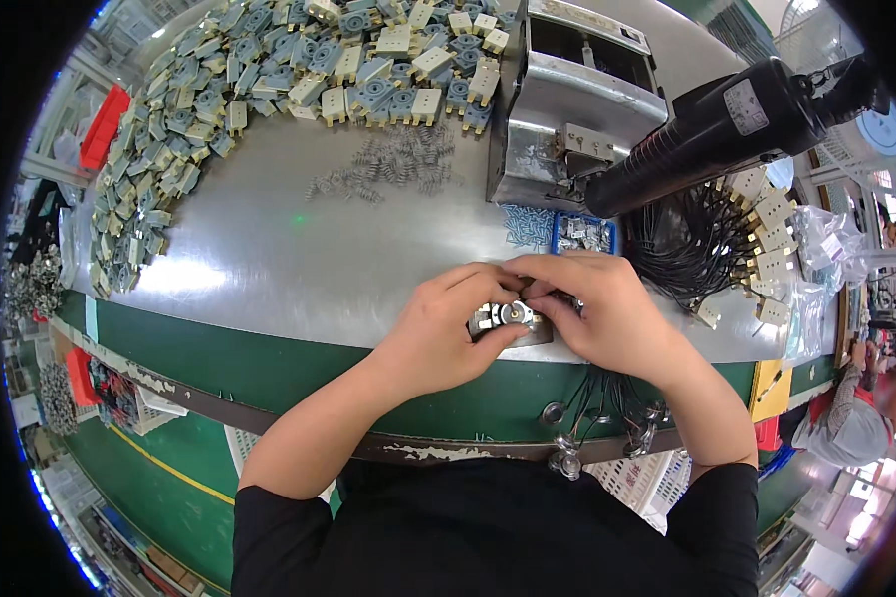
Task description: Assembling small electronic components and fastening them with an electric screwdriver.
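Close to the bench's near edge, both hands meet over a small housing (513,314) with a white and dark round middle. My left hand (440,326) is closed around its left side, thumb along the near edge. Fingers of my right hand (603,310) pinch together at its right side; what lies between those fingertips is hidden. A small flat metal plate (540,334) shows beneath the housing. Just beyond the right hand stands a blue tray (584,233) of small metal parts, with a heap of blue-grey screws (528,225) beside it.
Grey and cream housings (299,70) pile up at the far left, with loose springs (393,164) before them. A metal fixture (577,109) and black cylinder (717,134) rise at right. Black cables (682,249) lie beyond my right forearm; wired round metal parts (565,462) hang over the near edge.
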`<action>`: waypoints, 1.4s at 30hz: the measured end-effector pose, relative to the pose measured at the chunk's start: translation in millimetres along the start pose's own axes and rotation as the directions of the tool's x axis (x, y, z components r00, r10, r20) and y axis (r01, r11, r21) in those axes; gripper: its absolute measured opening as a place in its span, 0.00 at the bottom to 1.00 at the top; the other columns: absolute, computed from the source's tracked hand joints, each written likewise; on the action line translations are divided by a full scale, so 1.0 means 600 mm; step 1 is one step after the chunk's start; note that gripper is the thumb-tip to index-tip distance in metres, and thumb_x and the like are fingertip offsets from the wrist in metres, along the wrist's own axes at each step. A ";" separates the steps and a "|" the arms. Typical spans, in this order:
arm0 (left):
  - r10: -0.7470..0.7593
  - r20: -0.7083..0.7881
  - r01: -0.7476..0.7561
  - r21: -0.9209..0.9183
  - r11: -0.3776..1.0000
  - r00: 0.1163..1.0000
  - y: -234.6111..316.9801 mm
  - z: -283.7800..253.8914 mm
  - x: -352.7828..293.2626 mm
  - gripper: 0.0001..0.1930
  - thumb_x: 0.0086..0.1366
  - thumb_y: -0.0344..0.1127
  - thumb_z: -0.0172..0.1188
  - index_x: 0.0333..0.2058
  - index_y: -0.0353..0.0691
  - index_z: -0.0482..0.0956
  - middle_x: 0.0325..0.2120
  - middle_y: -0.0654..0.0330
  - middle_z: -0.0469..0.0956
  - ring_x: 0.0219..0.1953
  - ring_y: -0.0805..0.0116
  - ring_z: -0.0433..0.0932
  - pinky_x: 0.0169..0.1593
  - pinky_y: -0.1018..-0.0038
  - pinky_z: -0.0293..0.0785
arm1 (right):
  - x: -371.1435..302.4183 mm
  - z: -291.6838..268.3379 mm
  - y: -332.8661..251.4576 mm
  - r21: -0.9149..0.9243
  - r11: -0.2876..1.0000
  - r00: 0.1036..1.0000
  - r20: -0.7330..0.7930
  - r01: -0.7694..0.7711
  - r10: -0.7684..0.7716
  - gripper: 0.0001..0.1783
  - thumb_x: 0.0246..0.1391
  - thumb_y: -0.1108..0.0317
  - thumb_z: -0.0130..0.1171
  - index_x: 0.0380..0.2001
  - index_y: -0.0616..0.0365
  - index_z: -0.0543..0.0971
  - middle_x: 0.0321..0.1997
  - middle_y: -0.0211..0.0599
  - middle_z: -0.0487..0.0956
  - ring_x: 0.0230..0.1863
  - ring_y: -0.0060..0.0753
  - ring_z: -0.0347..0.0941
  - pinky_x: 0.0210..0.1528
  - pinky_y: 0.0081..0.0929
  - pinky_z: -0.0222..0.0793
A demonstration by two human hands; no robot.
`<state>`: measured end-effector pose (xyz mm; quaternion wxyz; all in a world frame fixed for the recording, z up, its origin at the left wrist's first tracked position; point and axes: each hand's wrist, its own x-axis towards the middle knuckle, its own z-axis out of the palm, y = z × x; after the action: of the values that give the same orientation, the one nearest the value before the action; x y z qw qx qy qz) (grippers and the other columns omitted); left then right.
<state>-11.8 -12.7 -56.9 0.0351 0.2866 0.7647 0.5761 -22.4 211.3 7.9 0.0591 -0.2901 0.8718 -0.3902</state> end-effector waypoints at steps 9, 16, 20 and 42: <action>0.037 0.008 -0.038 0.029 0.999 0.999 0.004 -0.003 0.007 0.18 0.55 0.28 0.77 0.45 0.35 0.84 0.47 0.51 0.85 0.50 0.51 0.85 0.54 0.62 0.82 | -0.017 0.019 -0.009 0.108 0.986 0.978 -0.147 -0.131 0.146 0.24 0.50 0.87 0.67 0.52 0.64 0.81 0.44 0.43 0.79 0.38 0.34 0.87 0.41 0.27 0.82; 0.085 0.103 -0.091 0.059 0.994 0.991 0.009 -0.019 0.018 0.16 0.56 0.28 0.75 0.44 0.35 0.86 0.46 0.53 0.85 0.47 0.52 0.86 0.52 0.62 0.83 | -0.056 -0.041 0.050 -0.229 0.956 0.780 -0.559 0.181 -0.282 0.32 0.55 0.58 0.72 0.59 0.59 0.75 0.55 0.46 0.77 0.54 0.49 0.82 0.49 0.38 0.79; 0.109 0.087 -0.115 0.067 0.991 0.990 0.004 -0.020 0.014 0.15 0.56 0.29 0.75 0.43 0.35 0.86 0.45 0.54 0.86 0.47 0.53 0.86 0.51 0.62 0.83 | 0.054 -0.071 0.036 0.039 0.897 0.435 -0.883 0.441 -0.175 0.50 0.64 0.35 0.61 0.75 0.57 0.56 0.55 0.49 0.76 0.52 0.41 0.76 0.48 0.38 0.74; 0.104 0.075 -0.108 0.050 0.993 0.992 0.002 -0.015 0.018 0.17 0.55 0.29 0.77 0.44 0.35 0.87 0.46 0.55 0.86 0.50 0.53 0.86 0.52 0.61 0.84 | 0.150 -0.122 0.011 0.462 0.778 0.626 -0.771 0.425 0.117 0.55 0.60 0.15 0.36 0.65 0.56 0.65 0.30 0.35 0.72 0.25 0.33 0.70 0.33 0.34 0.70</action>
<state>-23.9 -14.9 -50.1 0.0244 0.3483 0.7618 0.5456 -123.5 212.2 64.7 -0.2615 -0.1404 0.6084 -0.7360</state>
